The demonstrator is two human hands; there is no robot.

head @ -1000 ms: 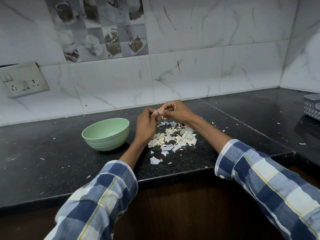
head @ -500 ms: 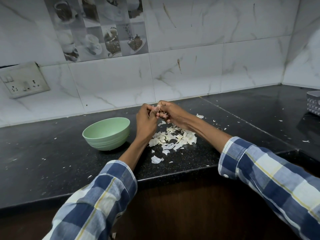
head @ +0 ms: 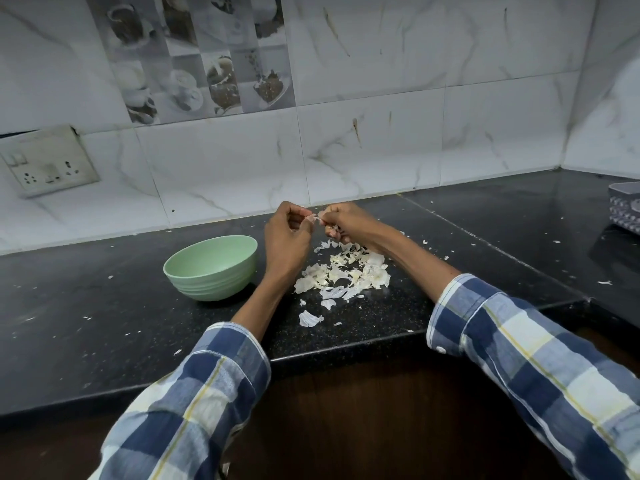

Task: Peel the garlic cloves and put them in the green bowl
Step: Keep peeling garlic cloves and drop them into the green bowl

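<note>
Holding a small pale clove [head: 316,219] between them, both hands are working above the counter [head: 104,306] — left hand [head: 285,237] with fingers curled, pinching the clove's left end at the fingertips; right hand [head: 346,223] with fingers curled as well, pinching the right end or a bit of skin on it; which of the two I cannot tell at this size. The clove is sitting in the air, just behind the pile of peels [head: 346,275] and well above it, not touching the counter. The bowl [head: 211,268] is standing upright on the counter just left of the left wrist, near the pile but apart from it; whether anything is lying inside is not showing from this angle. One larger peel [head: 310,319] is lying alone nearer the counter's front edge, and small white flecks are lying scattered over the dark surface. Both forearms are reaching in from checked sleeves [head: 194,403]. A socket plate [head: 46,161] is hanging on the tiled wall at far left — a patterned box [head: 625,211] is sitting at the right edge, cut off by the frame.
</note>
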